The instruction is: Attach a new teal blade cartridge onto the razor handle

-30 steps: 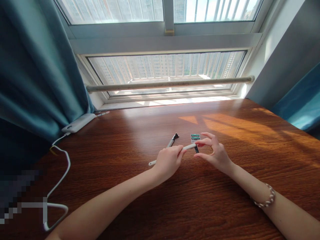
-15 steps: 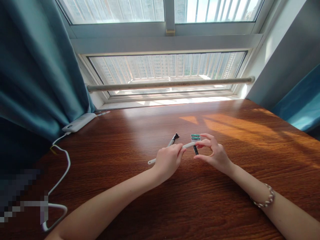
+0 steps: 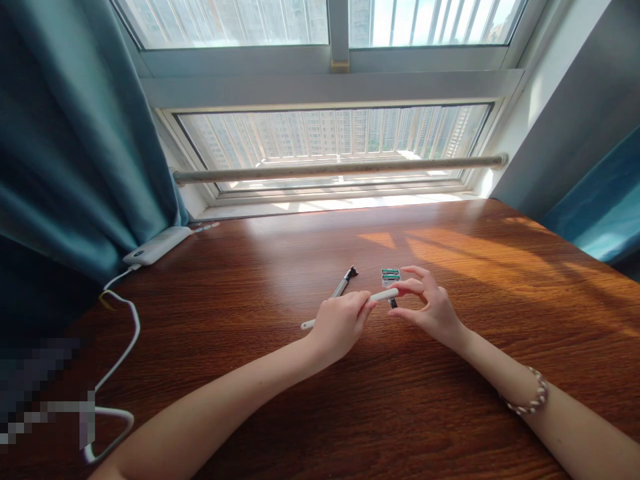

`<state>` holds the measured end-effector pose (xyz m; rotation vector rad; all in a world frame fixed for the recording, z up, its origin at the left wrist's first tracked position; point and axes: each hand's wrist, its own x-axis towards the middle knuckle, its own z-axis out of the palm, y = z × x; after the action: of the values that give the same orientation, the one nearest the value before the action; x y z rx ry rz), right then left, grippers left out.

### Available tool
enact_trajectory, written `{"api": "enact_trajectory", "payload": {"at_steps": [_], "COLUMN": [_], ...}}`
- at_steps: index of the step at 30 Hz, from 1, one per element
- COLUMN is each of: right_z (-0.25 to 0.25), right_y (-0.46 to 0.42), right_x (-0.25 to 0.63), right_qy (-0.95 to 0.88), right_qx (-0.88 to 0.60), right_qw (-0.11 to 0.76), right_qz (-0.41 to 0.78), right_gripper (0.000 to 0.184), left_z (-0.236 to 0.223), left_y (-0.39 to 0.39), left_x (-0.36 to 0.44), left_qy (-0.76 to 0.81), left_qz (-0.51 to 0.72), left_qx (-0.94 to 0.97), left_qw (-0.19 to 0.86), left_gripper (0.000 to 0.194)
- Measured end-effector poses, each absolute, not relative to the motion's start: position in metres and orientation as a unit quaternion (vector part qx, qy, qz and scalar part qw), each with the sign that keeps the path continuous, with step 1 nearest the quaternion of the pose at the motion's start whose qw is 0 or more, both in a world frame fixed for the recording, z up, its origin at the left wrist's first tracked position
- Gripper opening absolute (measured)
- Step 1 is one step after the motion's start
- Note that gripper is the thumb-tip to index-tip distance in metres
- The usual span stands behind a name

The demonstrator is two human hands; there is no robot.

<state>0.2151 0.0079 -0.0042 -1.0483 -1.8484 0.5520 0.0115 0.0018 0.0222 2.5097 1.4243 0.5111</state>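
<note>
My left hand (image 3: 340, 321) is closed around a slim white stick (image 3: 385, 295) with a small hole in its lower left end. The stick slants up to the right. Its far end reaches the fingertips of my right hand (image 3: 430, 303), whose thumb and fingers stand apart in a curve; whether they touch it I cannot tell. Behind the stick lies a small clear-and-green striped piece (image 3: 391, 275), with a short black part (image 3: 393, 303) showing below, half hidden. A silver-grey handle with a black head (image 3: 345, 281) lies on the table behind my left hand, its lower end covered.
The brown wooden table (image 3: 250, 267) runs up to a window with a white rail (image 3: 340, 170) across it. At the left, a white power strip (image 3: 157, 247) and its cable (image 3: 135, 320) lie beside a blue curtain (image 3: 100, 133). Sunlight falls on the right side.
My left hand and the white stick have shifted slightly to the right. The stick's far end sits a little lower and nearer my right fingers. My right hand has hardly moved.
</note>
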Motion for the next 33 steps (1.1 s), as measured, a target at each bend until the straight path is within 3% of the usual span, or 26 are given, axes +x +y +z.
{"api": "enact_trajectory", "payload": {"at_steps": [9, 15, 20, 27, 33], "right_z": [-0.004, 0.001, -0.005, -0.011, -0.011], "right_y": [0.003, 0.011, 0.020, 0.023, 0.024], "right_x": [0.210, 0.209, 0.210, 0.210, 0.214], "right_qy": [-0.668, -0.513, -0.389, -0.399, -0.389], "right_qx": [-0.410, -0.393, -0.355, -0.362, -0.371], "right_qw": [0.522, 0.572, 0.581, 0.592, 0.603], "right_qz": [0.338, 0.505, 0.620, 0.600, 0.589], "right_gripper": [0.066, 0.043, 0.027, 0.033, 0.021], "left_z": [0.021, 0.025, 0.021, 0.012, 0.008], "left_y": [0.008, 0.011, 0.003, 0.004, 0.008], "left_x": [0.008, 0.006, 0.010, 0.012, 0.009], "left_qy": [0.509, 0.531, 0.481, 0.458, 0.434], "left_qz": [0.147, 0.129, 0.111, 0.125, 0.113], "left_qx": [0.844, 0.835, 0.862, 0.872, 0.890], "left_qw": [0.085, 0.072, 0.114, 0.121, 0.082], "left_gripper": [0.036, 0.037, 0.025, 0.022, 0.023]}}
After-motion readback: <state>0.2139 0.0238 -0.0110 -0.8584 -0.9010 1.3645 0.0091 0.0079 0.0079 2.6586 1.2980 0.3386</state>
